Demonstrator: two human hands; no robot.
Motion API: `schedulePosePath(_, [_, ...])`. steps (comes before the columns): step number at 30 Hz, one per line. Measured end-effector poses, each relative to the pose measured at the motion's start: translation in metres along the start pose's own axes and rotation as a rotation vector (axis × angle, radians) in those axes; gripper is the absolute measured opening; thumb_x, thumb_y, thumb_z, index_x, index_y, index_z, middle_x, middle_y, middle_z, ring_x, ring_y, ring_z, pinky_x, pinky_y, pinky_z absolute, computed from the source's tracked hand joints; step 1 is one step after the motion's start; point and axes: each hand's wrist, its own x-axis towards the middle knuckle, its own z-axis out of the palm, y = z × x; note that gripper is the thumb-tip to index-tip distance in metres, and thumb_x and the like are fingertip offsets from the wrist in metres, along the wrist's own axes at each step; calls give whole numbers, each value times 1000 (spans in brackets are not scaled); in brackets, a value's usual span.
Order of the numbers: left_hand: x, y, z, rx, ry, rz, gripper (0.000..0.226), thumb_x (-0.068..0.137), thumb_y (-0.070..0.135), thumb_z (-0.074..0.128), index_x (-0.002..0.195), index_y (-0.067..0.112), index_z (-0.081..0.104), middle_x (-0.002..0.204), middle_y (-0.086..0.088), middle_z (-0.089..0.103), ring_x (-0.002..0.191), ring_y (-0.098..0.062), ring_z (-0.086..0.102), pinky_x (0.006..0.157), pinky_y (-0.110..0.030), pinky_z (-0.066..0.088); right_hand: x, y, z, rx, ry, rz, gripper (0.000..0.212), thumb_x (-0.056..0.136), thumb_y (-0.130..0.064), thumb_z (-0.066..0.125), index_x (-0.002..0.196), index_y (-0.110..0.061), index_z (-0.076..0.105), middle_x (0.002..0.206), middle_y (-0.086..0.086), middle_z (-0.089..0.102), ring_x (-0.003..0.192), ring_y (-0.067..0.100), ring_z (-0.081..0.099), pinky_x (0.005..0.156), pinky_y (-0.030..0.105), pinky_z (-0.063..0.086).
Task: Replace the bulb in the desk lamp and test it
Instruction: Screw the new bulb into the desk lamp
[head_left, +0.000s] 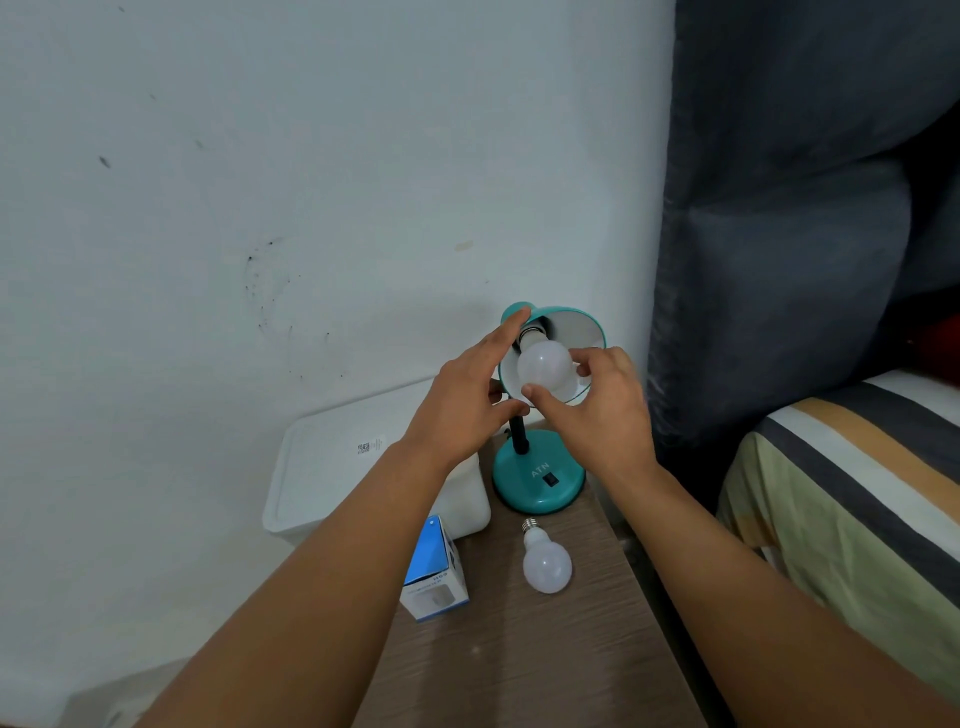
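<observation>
Right hand pinches the bulb in the lamp shade; left hand, fingers straight, braces the shade's rim; 1 spare bulb lies below both wrists, near the table edge

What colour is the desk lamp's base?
Teal, with a black switch; the lamp base shows in the head view.

I'm getting a single wide-angle view from the head, looking forward and down, close over the wooden table. The lamp is sitting near centre, the wall is filling ten o'clock, and the bed is lying at three o'clock.
</observation>
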Motion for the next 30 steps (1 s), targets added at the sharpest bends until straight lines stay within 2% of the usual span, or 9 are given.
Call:
schedulePosePath(3, [0,0,1,-2,3,-5,101,83,10,81,154,51,22,143,9,56,103,-16,69,88,-12,52,-2,-2,-3,-207,94,-40,63,69,-65,73,120,-29,62,118,0,45,112,22,42,89,36,42])
schedulePosePath(6, [0,-1,0,8,2,0,102,82,9,81,154,50,23,140,9,57,100,-15,69,87,-13,53,-4,0,-1,-252,119,-55,62,73,-67,68,124,-32,60,143,6,35,130,28,32,101,44,38])
schedulePosePath(9, [0,-2,1,19,-1,8,102,82,9,82,155,48,22,140,8,57,100,-14,68,85,-11,53,-1,3,2,-203,37,-32,67,79,-68,61,132,-28,54,161,5,21,147,29,20,115,52,29])
schedulePosePath(14, [0,-2,3,-9,6,-5,100,82,7,80,155,47,24,142,8,56,103,-14,67,87,-12,53,3,6,5,-200,22,-5,70,78,-79,50,120,-24,60,157,4,35,147,26,25,114,52,31])
schedulePosePath(17, [-1,-2,3,-18,8,-3,99,83,8,80,155,47,24,143,9,56,104,-15,68,90,-16,55,5,7,9,-211,48,12,73,75,-86,40,104,-24,65,142,3,51,138,26,38,106,53,39])
schedulePosePath(19, [-2,-2,3,-22,9,-5,98,83,9,80,155,47,24,143,9,56,103,-14,68,90,-15,54,5,7,11,-208,50,25,72,75,-87,38,101,-25,64,135,2,56,134,26,42,103,53,41])
schedulePosePath(22, [-2,-3,3,0,6,-7,101,83,7,80,156,47,23,142,8,56,100,-12,67,89,-14,54,3,8,11,-151,55,31,71,74,-84,44,114,-27,57,138,1,53,134,24,42,104,53,41])
schedulePosePath(26, [-2,-4,2,-5,11,-8,99,84,9,80,155,49,23,141,9,57,101,-11,66,87,-12,52,-2,13,8,-80,26,-44,79,72,-73,60,137,-31,44,155,1,37,142,25,33,111,53,35])
schedulePosePath(30, [-2,-3,3,-11,11,-15,99,84,11,80,154,50,23,141,8,57,100,-14,66,87,-13,52,-1,14,5,-70,5,-120,73,76,-54,74,140,-35,45,162,4,22,145,29,28,111,56,36])
